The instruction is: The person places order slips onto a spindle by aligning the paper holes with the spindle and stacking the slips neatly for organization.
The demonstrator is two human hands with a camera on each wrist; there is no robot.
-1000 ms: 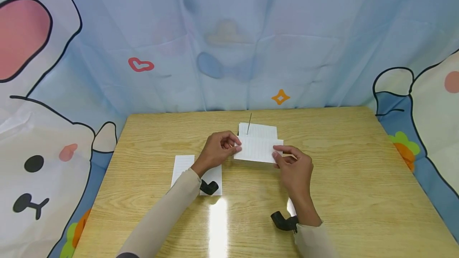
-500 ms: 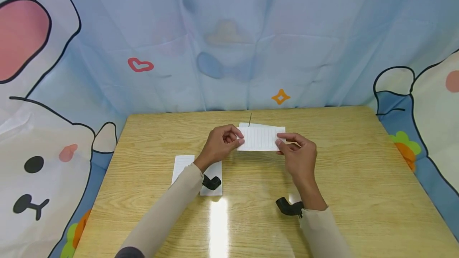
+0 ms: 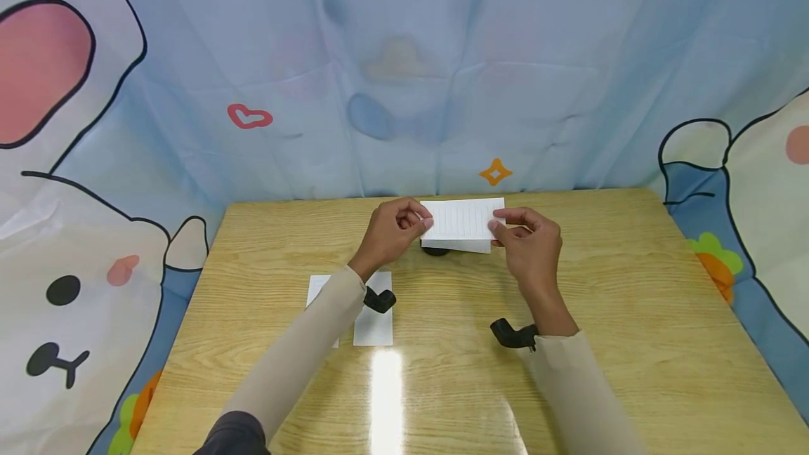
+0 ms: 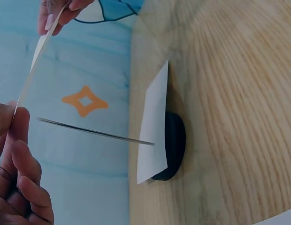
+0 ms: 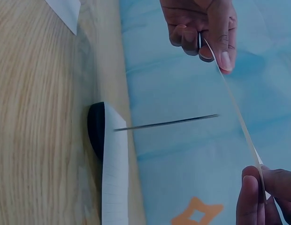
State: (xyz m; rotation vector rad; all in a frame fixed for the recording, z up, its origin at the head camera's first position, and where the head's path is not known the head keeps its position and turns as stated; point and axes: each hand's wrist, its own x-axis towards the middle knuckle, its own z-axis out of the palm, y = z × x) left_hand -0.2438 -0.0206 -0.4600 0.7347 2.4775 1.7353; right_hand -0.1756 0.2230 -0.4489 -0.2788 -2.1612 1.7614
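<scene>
Between both hands, a lined white paper slip [image 3: 461, 220] is stretched out near the table's far edge. My left hand [image 3: 392, 234] pinches its left end between thumb and fingers. The right end is pinched the same way by my right hand [image 3: 534, 248]. In the left wrist view, a paper spike's thin metal rod [image 4: 96, 133] stands up from a round black base [image 4: 176, 145]. A second slip [image 4: 154, 122] is pierced by the rod and lies on the base. The held slip is above the rod's tip [image 5: 216, 115], apart from it in both wrist views.
Two more white slips lie on the wooden table [image 3: 632, 314], a left one [image 3: 317, 286] partly behind the left forearm and a right one [image 3: 374, 321] beside it. A blue cartoon-print curtain [image 3: 537, 90] hangs behind the table.
Both hands have lifted the slip up and away from the person, over the spike. In the head view it now covers the rod, which was visible before.
</scene>
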